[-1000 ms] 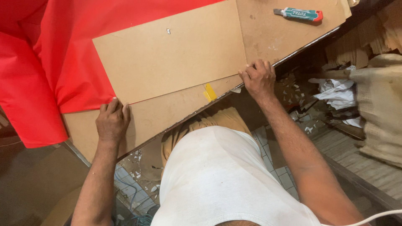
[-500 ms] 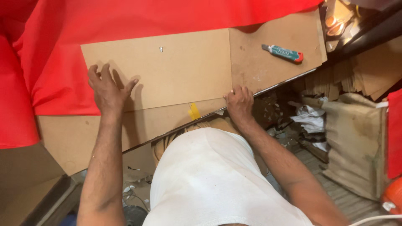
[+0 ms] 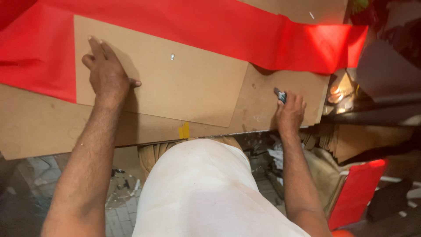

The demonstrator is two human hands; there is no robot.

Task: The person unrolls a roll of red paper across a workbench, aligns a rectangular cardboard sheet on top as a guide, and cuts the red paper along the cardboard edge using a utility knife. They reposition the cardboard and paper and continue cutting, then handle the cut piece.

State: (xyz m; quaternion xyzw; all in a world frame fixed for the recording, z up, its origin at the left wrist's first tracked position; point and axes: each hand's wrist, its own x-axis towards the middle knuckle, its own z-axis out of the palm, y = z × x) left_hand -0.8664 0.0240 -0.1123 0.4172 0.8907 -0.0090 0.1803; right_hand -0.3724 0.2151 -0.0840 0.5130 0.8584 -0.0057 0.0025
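Our right hand (image 3: 288, 115) has left the board's edge and now grips the cutter (image 3: 280, 95), right of the top board (image 3: 175, 79). Our left hand (image 3: 106, 72) lies flat and open on that board, apparently pinning it over the red sheet (image 3: 263, 35).

Bare board (image 3: 197, 87) lies open mid-frame between the left hand (image 3: 107, 74) and right hand (image 3: 289, 114). Red sheet (image 3: 245, 30) blocks the top; clutter (image 3: 342, 94) crowds the right edge.

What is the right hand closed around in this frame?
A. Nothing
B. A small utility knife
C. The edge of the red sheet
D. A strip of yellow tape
B: the right hand grips a small teal-handled utility knife, resting on the brown board.
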